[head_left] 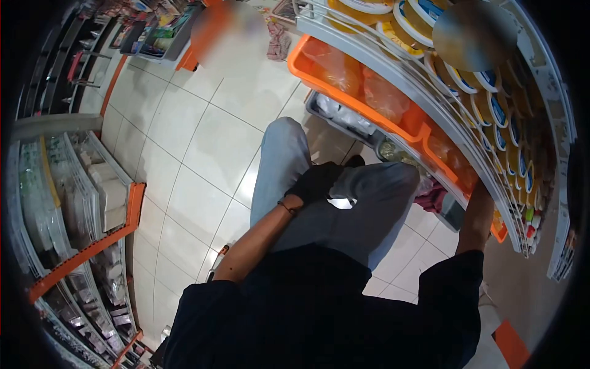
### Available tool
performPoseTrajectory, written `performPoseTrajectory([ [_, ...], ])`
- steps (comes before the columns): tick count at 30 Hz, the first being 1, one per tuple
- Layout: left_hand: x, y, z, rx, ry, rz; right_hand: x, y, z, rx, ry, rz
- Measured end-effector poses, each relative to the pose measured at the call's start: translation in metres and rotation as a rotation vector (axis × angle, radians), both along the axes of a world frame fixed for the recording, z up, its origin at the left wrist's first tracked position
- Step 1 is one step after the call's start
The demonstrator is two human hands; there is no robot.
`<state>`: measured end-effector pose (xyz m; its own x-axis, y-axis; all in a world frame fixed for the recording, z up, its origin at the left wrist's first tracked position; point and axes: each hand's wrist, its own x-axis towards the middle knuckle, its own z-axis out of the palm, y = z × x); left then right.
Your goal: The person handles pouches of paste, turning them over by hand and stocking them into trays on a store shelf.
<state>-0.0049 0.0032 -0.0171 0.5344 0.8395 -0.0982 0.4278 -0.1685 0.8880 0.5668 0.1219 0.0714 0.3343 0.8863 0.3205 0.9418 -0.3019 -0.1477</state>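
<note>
Orange bin (pixel 447 167) ran lengthwise along the shelf (pixel 347 46), near the right hand's hidden fingers; spread or pinching, I couldn't tell.

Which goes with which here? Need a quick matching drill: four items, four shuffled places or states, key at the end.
Items
1. left hand
2. right forearm
3. orange bin
4. round tubs

Places and states
A. just below the wire shelf, with clear plastic bags inside
B. covered by a dark glove, down by the knees
C. in rows behind the wire rails, yellow, white and blue
D. bare skin, running in at the shelf, its hand hidden from view

Pairs: 1-B, 2-D, 3-A, 4-C
</note>
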Motion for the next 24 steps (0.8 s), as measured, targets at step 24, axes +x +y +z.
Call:
performPoseTrajectory([
  [24, 0.004, 0.003, 0.013, 0.071, 0.073, -0.060, -0.021, -0.018, 0.009, 0.105, 0.114, -0.041],
])
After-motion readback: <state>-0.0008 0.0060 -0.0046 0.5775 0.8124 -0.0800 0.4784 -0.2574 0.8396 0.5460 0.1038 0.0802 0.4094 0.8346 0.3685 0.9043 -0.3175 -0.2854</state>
